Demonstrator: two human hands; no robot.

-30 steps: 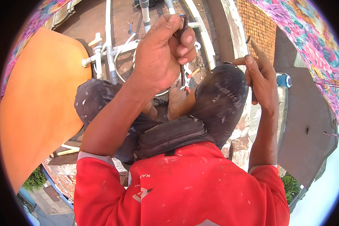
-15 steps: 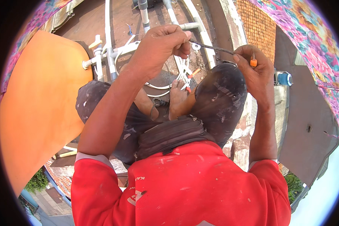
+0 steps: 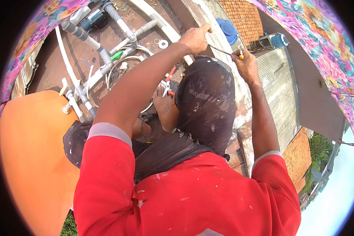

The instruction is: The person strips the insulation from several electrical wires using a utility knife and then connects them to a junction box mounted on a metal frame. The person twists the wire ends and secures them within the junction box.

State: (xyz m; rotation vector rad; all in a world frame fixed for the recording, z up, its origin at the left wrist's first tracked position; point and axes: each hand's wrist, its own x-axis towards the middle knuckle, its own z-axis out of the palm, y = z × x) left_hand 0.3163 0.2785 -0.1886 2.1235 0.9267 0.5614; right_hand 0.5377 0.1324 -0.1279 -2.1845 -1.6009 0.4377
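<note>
A short length of black cable (image 3: 220,50) is stretched between my two hands, beyond my raised knee. My left hand (image 3: 194,40) is closed on its left end. My right hand (image 3: 246,67) pinches the other end, and a small tool with an orange handle (image 3: 241,55) sticks out between its fingers; the tool's kind is not clear. By my foot lie red-handled cutters (image 3: 167,85) with their blades apart. Loops of white cable (image 3: 111,70) lie beside the pipes, partly behind my left forearm.
Grey and white pipes (image 3: 100,72) run across the brown surface to a pump (image 3: 93,20). At left bulges an orange tank (image 3: 35,137). A white tape roll (image 3: 163,44) lies ahead. A ledge (image 3: 240,84), a blue lid (image 3: 227,30) and corrugated roofing (image 3: 277,84) are on the right.
My view and body have turned to the right. Both hands still hold the cable, which has gone from sagging to straight. The pump, cutters and blue lid have come into clearer view.
</note>
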